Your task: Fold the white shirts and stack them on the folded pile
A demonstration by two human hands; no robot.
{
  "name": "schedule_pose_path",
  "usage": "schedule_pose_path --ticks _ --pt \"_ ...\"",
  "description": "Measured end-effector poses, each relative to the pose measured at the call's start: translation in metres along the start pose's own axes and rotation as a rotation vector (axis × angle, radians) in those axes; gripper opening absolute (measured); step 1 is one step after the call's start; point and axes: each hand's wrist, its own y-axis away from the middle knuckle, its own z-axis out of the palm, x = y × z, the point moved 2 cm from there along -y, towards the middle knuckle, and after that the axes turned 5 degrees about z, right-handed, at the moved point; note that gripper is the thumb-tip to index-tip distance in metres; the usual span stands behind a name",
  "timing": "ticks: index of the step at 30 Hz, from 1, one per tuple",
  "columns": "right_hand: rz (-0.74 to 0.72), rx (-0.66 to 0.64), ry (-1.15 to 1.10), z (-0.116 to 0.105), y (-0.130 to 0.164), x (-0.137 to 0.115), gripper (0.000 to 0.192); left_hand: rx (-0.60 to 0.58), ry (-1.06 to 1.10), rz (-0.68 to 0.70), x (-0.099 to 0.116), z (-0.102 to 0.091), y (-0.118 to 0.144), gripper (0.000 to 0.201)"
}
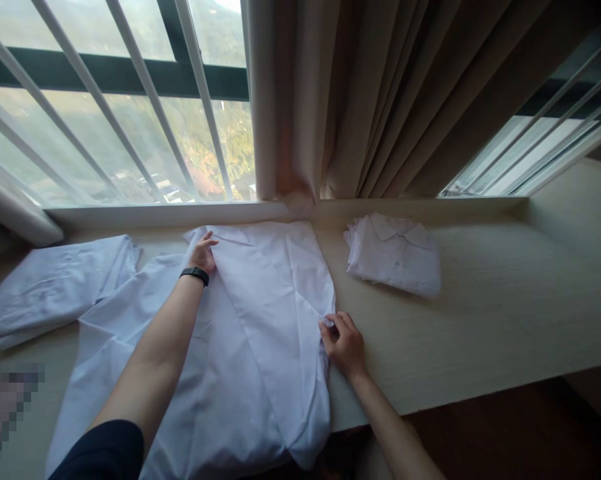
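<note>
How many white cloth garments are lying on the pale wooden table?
3: a spread white cloth shirt under both hands, a crumpled white garment far left, a folded white shirt at right; that folded pile may hide more.

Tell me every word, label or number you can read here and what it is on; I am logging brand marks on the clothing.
None can be read. The white shirt under the left hand and right hand shows plain cloth. The folded shirt and the black wristband show no legible mark.

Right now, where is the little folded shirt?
In the head view, the folded shirt lies on the wooden table below the curtain, to the right of the spread shirt.
</note>
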Motion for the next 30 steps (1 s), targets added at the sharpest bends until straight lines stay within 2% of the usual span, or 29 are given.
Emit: schedule_pose_path --ticks 3,5,6,7,8,10,12,14,16,18,20,23,26,28,30 --pt "0.004 0.001 0.007 0.001 0.001 0.001 0.025 0.066 -0.385 0.19 0.008 0.003 0.007 0.061" --pt "0.008 -0.002 0.008 0.001 0.001 0.001 0.026 0.095 -0.6 0.309 0.01 0.011 0.029 0.052" --pt "0.009 -0.002 0.006 0.001 0.002 0.002 0.026 0.067 -0.668 0.352 0.009 0.017 0.048 0.049" --pt "0.009 -0.001 0.004 0.002 0.002 0.002 0.026 0.023 -0.694 0.379 0.007 0.024 0.073 0.047" --pt "0.009 0.0 0.003 0.002 0.002 0.003 0.026 -0.093 -0.808 0.466 0.005 0.033 0.104 0.045" --pt "0.008 0.003 0.005 0.003 0.003 0.004 0.027 -0.333 -1.009 0.608 -0.004 0.052 0.18 0.045" --pt "0.005 0.003 0.009 0.003 0.003 0.005 0.028 -0.488 -1.128 0.689 -0.018 0.066 0.261 0.051" --pt "-0.003 0.002 0.015 0.004 0.004 0.005 0.028 -0.556 -1.201 0.702 -0.034 0.074 0.329 0.06" --pt "-0.01 0.005 0.028 0.003 0.005 0.004 0.028 -0.585 -1.254 0.677 -0.05 0.076 0.372 0.062" --pt "-0.014 0.01 0.046 0.002 0.006 0.004 0.029 -0.577 -1.292 0.655 -0.061 0.076 0.391 0.062" --pt "-0.016 0.008 0.066 0.002 0.008 0.004 0.029 -0.555 -1.317 0.663 -0.064 0.073 0.396 0.061" --pt "-0.021 0.01 0.092 0.004 0.009 0.006 0.031 -0.552 -1.336 0.72 -0.059 0.067 0.402 0.06" --pt "-0.029 0.006 0.117 0.007 0.011 0.009 0.032 -0.638 -1.334 0.746 -0.053 0.056 0.418 0.055" --pt "-0.026 -0.007 0.138 0.008 0.012 0.01 0.033 -0.68 -1.313 0.742 -0.047 0.041 0.428 0.05" --pt "-0.016 -0.017 0.162 0.008 0.013 0.012 0.034 -0.608 -1.289 0.724 -0.035 0.013 0.432 0.046"
